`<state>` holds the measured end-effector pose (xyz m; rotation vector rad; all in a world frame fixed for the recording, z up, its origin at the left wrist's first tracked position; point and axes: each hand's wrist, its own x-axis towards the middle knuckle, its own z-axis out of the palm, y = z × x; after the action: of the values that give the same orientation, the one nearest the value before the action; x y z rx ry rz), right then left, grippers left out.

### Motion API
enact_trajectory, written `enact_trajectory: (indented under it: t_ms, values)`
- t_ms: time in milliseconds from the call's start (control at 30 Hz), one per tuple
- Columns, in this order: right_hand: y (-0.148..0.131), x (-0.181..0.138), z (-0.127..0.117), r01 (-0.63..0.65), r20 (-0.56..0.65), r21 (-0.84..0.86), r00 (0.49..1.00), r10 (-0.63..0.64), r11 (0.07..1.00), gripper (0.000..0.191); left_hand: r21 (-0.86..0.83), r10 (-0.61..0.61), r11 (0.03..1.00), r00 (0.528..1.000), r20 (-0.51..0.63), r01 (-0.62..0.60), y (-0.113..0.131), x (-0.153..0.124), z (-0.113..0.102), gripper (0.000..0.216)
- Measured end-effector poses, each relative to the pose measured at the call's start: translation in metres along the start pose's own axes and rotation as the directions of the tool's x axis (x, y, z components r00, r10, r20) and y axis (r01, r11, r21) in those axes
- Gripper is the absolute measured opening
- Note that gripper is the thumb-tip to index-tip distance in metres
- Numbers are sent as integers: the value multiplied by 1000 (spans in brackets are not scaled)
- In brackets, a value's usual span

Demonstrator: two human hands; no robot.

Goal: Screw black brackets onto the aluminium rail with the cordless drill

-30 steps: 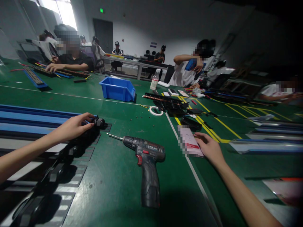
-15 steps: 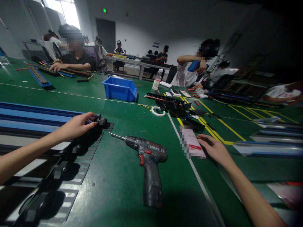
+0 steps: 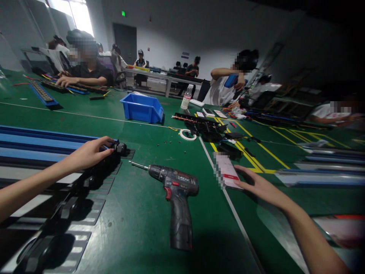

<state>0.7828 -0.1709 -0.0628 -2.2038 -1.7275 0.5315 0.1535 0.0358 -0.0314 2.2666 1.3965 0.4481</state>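
My left hand (image 3: pixel 92 152) is curled at the end of a long blue rail (image 3: pixel 54 141), with thumb and fingers around a black end fitting (image 3: pixel 119 147). Under my right hand (image 3: pixel 258 184), a flat phone (image 3: pixel 227 171) with a pale pink face and a red band lies on the table. My thumb rests over its lower right corner, with the fingers at its right edge. Between my hands a black cordless drill (image 3: pixel 176 190) with a red trigger lies on its side, its long bit pointing left.
More rails with black fittings (image 3: pixel 68 209) and slotted plates (image 3: pixel 92 211) fill the left. Ahead are a blue bin (image 3: pixel 142 108), a white ring (image 3: pixel 188 134), a bottle (image 3: pixel 186 97) and black parts (image 3: pixel 205 127). Wrapped rails (image 3: pixel 327 179) lie right. Co-workers sit across the green table (image 3: pixel 137 228).
My right thumb has come over the phone's lower right corner, where the hand was at its right edge. My left hand stays on the fitting. The whole view has shifted slightly.
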Motion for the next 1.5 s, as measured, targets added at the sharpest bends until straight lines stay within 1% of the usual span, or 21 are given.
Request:
enact_trajectory:
  t_ms: [133, 433, 667, 833, 1000, 1100, 1200, 1367, 1500]
  values:
    - [1, 1, 2, 14, -5, 0, 1000, -14, 1000, 77, -5, 10, 1000, 1000, 2, -10, 0, 0, 0, 49]
    - [-3, -2, 1, 12, 4, -6, 1000, -12, 1000, 83, 7, 11, 1000, 1000, 6, -11, -2, 1, 1, 51]
    - [-5, -3, 1, 19, 0, 7, 1000, -19, 1000, 85, -11, -2, 1000, 1000, 9, 2, -4, 1, 1, 52]
    - [-3, -2, 2, -8, -3, -8, 1000, 8, 1000, 86, -3, 4, 1000, 1000, 3, -4, -3, 1, 1, 51]
    - [1, 4, 7, 0, -58, -33, 998, -2, 999, 82, -8, 7, 1000, 1000, 0, -7, -3, 1, 1, 51]
    - [4, 7, 12, 32, -107, -45, 994, -37, 998, 77, -19, 23, 1000, 999, -28, -23, -4, 1, 3, 52]
    - [6, 8, 15, 63, -128, -55, 989, -69, 997, 74, -38, 30, 999, 998, -48, -32, -7, 2, 5, 55]
    - [7, 7, 13, 55, -94, -70, 994, -62, 996, 74, -37, 30, 999, 998, -49, -32, -8, 2, 5, 55]
    - [3, 4, 9, 52, -54, -82, 997, -57, 995, 81, -33, 35, 999, 998, -49, -36, -6, 1, 4, 54]
